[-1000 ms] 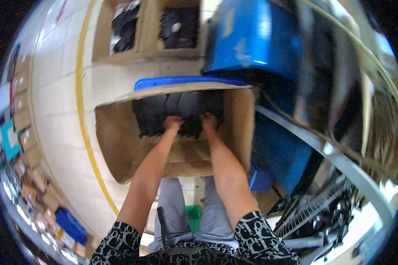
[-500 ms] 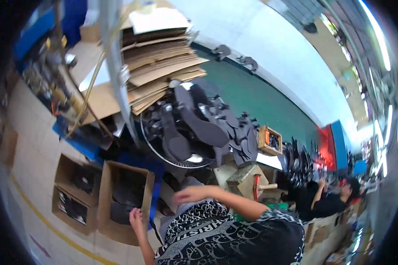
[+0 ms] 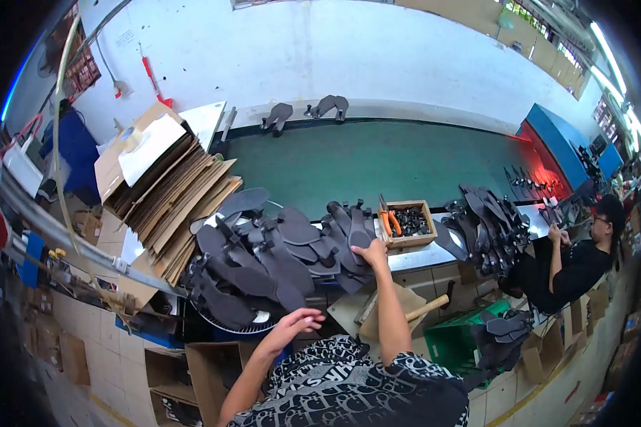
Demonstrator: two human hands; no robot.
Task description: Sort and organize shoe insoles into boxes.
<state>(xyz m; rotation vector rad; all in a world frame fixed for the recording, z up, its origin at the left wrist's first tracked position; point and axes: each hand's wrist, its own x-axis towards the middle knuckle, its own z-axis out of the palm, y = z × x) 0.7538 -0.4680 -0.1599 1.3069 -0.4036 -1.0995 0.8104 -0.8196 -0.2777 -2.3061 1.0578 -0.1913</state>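
Observation:
A pile of dark grey shoe soles (image 3: pixel 238 274), some with small black parts at one end, spreads along the near side of the workbench. At the pile's right end, my right hand (image 3: pixel 372 254) grips a shoe sole (image 3: pixel 360 229), its fingers closed at the sole's lower end. Lower and to the left, my left hand (image 3: pixel 300 324) is held in the air, holding nothing, its fingers apart. The nearest soles lie just above it. Beside my right hand stands a wooden box (image 3: pixel 411 240) of small dark parts, with orange-handled pliers (image 3: pixel 389 219) in it.
A green conveyor belt (image 3: pixel 377 156) runs behind the pile, with a few soles at its far edge. Stacked cardboard (image 3: pixel 185 199) stands left. A wooden-handled hammer (image 3: pixel 429 307), a green crate (image 3: pixel 457 345) and open cartons (image 3: pixel 210 370) are near me. A co-worker (image 3: pixel 605 242) sits at right.
The view has swung round toward the bench and belt. My right hand has gone from in front of my body to a sole; my left hand has left the carton and risen toward the pile.

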